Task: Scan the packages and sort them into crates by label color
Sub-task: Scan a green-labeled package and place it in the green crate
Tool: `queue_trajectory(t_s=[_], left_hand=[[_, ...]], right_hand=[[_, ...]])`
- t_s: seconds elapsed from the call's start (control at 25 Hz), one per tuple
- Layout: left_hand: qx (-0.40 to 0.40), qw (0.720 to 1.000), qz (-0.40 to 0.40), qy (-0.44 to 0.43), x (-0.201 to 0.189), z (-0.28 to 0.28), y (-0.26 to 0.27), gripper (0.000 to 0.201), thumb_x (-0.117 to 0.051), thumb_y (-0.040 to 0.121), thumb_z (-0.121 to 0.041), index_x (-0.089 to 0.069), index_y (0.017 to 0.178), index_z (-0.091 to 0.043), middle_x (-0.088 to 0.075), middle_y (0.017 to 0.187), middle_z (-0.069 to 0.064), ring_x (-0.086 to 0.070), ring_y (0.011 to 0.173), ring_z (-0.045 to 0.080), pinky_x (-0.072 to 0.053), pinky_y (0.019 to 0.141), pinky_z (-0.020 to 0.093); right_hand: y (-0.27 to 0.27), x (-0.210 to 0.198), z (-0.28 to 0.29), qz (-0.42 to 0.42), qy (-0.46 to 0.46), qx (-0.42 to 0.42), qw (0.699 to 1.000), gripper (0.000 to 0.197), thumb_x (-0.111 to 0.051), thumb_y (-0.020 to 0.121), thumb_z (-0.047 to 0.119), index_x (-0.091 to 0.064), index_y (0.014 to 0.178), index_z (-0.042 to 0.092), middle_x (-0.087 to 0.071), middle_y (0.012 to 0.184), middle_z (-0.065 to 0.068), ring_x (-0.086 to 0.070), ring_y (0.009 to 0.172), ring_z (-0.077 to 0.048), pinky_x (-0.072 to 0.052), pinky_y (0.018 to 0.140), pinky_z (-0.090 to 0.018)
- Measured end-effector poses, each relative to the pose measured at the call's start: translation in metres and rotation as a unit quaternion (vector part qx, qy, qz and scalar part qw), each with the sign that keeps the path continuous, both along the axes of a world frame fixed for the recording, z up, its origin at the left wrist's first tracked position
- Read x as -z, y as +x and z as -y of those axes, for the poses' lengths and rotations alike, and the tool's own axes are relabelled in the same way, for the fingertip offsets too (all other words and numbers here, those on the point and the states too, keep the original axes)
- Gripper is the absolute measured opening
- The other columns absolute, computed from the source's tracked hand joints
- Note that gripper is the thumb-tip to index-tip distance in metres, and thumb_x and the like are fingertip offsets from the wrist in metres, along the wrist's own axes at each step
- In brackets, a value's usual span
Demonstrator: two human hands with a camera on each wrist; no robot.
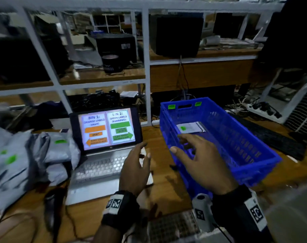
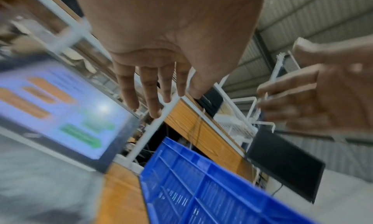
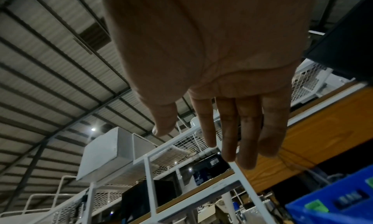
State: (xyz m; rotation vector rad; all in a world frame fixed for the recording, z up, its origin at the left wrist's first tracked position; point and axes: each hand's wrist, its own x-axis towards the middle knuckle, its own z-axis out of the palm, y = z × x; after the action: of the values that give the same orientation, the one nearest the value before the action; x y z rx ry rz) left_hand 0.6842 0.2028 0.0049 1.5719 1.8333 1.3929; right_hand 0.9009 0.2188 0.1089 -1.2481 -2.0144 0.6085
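Screen writing: the laptop (image 1: 103,149) shows two panels, "BIN 1: ORANGE LABELS" with orange blocks and a left-pointing arrow, and "BIN 2: GREEN LABELS" with green blocks and a right-pointing arrow; the smaller print is too blurred to read.
Blue crate (image 1: 250,142): one, on the table (image 1: 166,179) right of the laptop, with two green tags on its far rim.
Package in crate (image 1: 191,128): one flat white package lying on the crate floor near the far end, with a green label on it.
Grey packages (image 1: 17,165): a heap on the table left of the laptop; at least three green labels show, the exact count of bags cannot be told.
Left hand (image 1: 133,171): above the laptop keyboard, fingers (image 2: 149,90) straight and spread, holding nothing.
Right hand (image 1: 201,162): over the near left corner of the blue crate, fingers (image 3: 228,131) extended and loose, empty.
Wrist bands: one black band on each wrist, with square black-and-white code markers.
Scanner (image 1: 52,207): one dark handheld device on the table, in front of the heap, its cable trailing.
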Motion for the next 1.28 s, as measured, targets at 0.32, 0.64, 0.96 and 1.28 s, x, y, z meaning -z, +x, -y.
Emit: queue_trajectory(t_s=[0.32, 0.64, 0.96, 1.28], left_hand=[[-0.095, 0.995, -0.031, -0.014, -0.01, 0.156, -0.099, 0.035, -0.063, 0.103, -0.03, -0.058, 0.137, -0.039, -0.064, 0.134, -0.014, -0.066, 0.108, 0.006, -0.055, 0.09, 0.04], [-0.194, 0.981, -0.022, -0.012, -0.014, 0.205, -0.233, 0.036, -0.062, 0.104, -0.019, -0.06, 0.139, -0.02, -0.065, 0.131, 0.002, -0.061, 0.116, 0.02, -0.045, 0.091, 0.029], [-0.114, 0.989, -0.05, -0.075, 0.011, 0.182, -0.416, 0.047, -0.067, 0.099, -0.006, -0.055, 0.144, -0.015, -0.058, 0.143, 0.001, -0.054, 0.129, 0.015, -0.041, 0.108, 0.023], [-0.05, 0.988, -0.022, -0.148, 0.027, 0.157, -0.508, 0.066, -0.047, 0.105, 0.006, -0.029, 0.164, -0.018, -0.036, 0.168, 0.007, -0.035, 0.154, 0.026, -0.037, 0.122, 0.047]], right_hand=[[-0.095, 0.033, 0.106, -0.054, -0.012, -0.072, 0.996, 0.046, -0.066, 0.09, 0.061, -0.069, 0.123, 0.029, -0.068, 0.107, 0.016, -0.064, 0.097, 0.001, -0.052, 0.083, -0.026], [-0.226, 0.048, 0.136, -0.045, -0.064, -0.128, 0.989, 0.044, -0.064, 0.091, 0.062, -0.069, 0.122, 0.03, -0.067, 0.107, 0.018, -0.063, 0.094, 0.003, -0.052, 0.082, -0.027], [-0.436, 0.088, 0.103, -0.087, -0.111, -0.09, 0.986, 0.024, -0.072, 0.093, 0.04, -0.076, 0.107, 0.021, -0.075, 0.094, 0.009, -0.068, 0.085, 0.001, -0.054, 0.078, -0.026], [-0.555, 0.127, 0.067, 0.062, -0.159, -0.012, 0.985, 0.053, -0.078, 0.083, 0.049, -0.061, 0.121, 0.016, -0.07, 0.111, -0.009, -0.065, 0.104, -0.031, -0.052, 0.083, -0.037]])
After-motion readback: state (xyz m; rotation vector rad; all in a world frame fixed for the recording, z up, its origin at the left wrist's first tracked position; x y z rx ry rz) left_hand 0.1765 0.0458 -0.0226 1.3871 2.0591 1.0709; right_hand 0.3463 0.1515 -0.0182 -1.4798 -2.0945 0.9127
